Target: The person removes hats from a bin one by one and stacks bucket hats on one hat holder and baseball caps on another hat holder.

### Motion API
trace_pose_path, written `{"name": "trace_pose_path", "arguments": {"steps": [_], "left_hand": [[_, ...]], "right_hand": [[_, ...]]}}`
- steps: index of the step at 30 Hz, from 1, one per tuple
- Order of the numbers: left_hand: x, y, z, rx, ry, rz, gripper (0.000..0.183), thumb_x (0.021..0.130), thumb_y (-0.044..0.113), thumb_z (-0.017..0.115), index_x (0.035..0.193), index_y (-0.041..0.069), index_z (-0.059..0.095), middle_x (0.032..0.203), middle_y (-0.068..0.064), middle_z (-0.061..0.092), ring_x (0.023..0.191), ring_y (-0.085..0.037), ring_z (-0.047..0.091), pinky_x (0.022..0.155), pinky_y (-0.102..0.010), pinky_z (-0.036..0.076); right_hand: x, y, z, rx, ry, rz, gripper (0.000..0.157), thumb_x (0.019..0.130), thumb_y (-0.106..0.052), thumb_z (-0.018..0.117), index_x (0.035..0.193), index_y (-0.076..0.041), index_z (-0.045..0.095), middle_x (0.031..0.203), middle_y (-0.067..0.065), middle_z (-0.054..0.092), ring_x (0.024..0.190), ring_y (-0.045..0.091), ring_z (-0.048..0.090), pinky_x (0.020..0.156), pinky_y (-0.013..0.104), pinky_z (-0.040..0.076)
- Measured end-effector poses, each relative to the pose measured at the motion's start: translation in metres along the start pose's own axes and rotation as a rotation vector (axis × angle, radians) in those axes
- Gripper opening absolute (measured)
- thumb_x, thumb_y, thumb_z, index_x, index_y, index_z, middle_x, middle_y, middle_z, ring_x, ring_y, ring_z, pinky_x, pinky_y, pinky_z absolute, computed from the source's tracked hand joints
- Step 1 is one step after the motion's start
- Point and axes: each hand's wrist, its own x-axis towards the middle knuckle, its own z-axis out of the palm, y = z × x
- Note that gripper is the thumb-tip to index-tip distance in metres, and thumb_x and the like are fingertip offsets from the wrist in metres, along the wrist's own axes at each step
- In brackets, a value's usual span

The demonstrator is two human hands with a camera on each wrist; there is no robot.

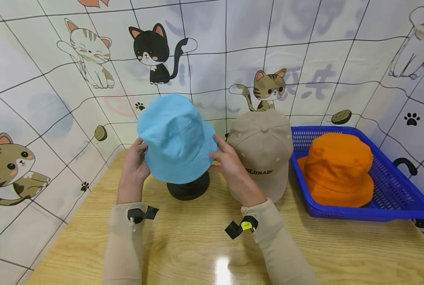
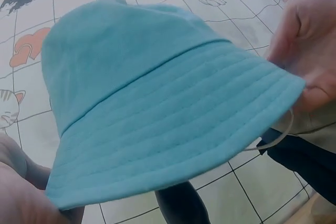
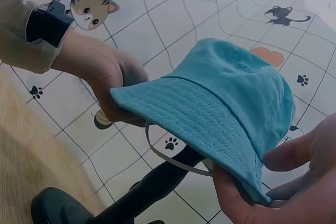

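Note:
A light blue bucket hat [image 1: 176, 138] sits over a black stand, its stitched brim tilted. The left hand [image 1: 135, 160] pinches the brim on the left side. On the opposite side the right hand [image 1: 231, 166] grips the brim between thumb and fingers, as the right wrist view shows. Below the hat, the round black base of the stand [image 1: 188, 190] rests on the table, and its slim post [image 3: 157, 182] rises under the brim. A thin pale strap [image 3: 168, 157] hangs beneath the hat.
Just right of the right hand stands a beige cap [image 1: 260, 146] with dark lettering. Farther right, a blue plastic basket [image 1: 400, 190] holds an orange bucket hat [image 1: 340, 168]. A cat-patterned sheet [image 1: 212, 63] covers the walls behind the wooden table [image 1: 183, 245].

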Motion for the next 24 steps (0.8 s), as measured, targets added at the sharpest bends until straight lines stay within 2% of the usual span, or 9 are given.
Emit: {"name": "trace_pose_path", "arguments": {"steps": [4, 8, 12, 19, 24], "left_hand": [[0.004, -0.001, -0.002, -0.014, 0.054, -0.025, 0.047, 0.111, 0.011, 0.041, 0.157, 0.020, 0.038, 0.114, 0.004, 0.054, 0.088, -0.008, 0.059, 0.075, -0.021, 0.053], [0.007, -0.003, -0.003, 0.041, 0.087, -0.026, 0.051, 0.112, 0.013, 0.041, 0.161, 0.021, 0.033, 0.124, 0.005, 0.046, 0.098, -0.006, 0.054, 0.079, -0.019, 0.051], [0.010, -0.005, -0.004, 0.073, 0.088, -0.034, 0.052, 0.112, 0.015, 0.040, 0.162, 0.021, 0.031, 0.126, 0.006, 0.045, 0.098, -0.006, 0.055, 0.079, -0.019, 0.051], [0.016, -0.008, -0.011, 0.111, 0.126, -0.050, 0.052, 0.112, 0.016, 0.041, 0.163, 0.020, 0.031, 0.129, 0.006, 0.046, 0.108, -0.005, 0.053, 0.086, -0.019, 0.050], [0.019, -0.011, -0.017, 0.140, 0.152, -0.076, 0.051, 0.112, 0.016, 0.041, 0.162, 0.021, 0.033, 0.129, 0.007, 0.047, 0.111, -0.006, 0.051, 0.090, -0.020, 0.047]], "right_hand": [[0.004, 0.005, 0.000, -0.002, 0.011, 0.068, 0.073, 0.104, -0.003, 0.041, 0.167, -0.014, 0.006, 0.174, 0.009, 0.009, 0.146, 0.036, 0.043, 0.112, 0.056, 0.045], [0.006, 0.010, 0.000, -0.017, 0.016, 0.096, 0.074, 0.103, -0.002, 0.042, 0.167, -0.012, 0.006, 0.173, 0.011, 0.016, 0.142, 0.035, 0.048, 0.102, 0.044, 0.051], [0.008, 0.012, -0.001, -0.020, 0.027, 0.108, 0.075, 0.102, -0.001, 0.042, 0.167, -0.011, 0.006, 0.172, 0.014, 0.017, 0.139, 0.036, 0.050, 0.091, 0.034, 0.054], [0.012, 0.019, -0.002, 0.000, 0.040, 0.149, 0.076, 0.100, 0.001, 0.044, 0.166, -0.007, 0.006, 0.169, 0.018, 0.023, 0.136, 0.036, 0.053, 0.090, 0.030, 0.056], [0.016, 0.027, -0.003, -0.012, 0.035, 0.162, 0.079, 0.099, 0.002, 0.047, 0.166, -0.005, 0.006, 0.169, 0.018, 0.020, 0.122, 0.029, 0.056, 0.085, 0.026, 0.056]]}}
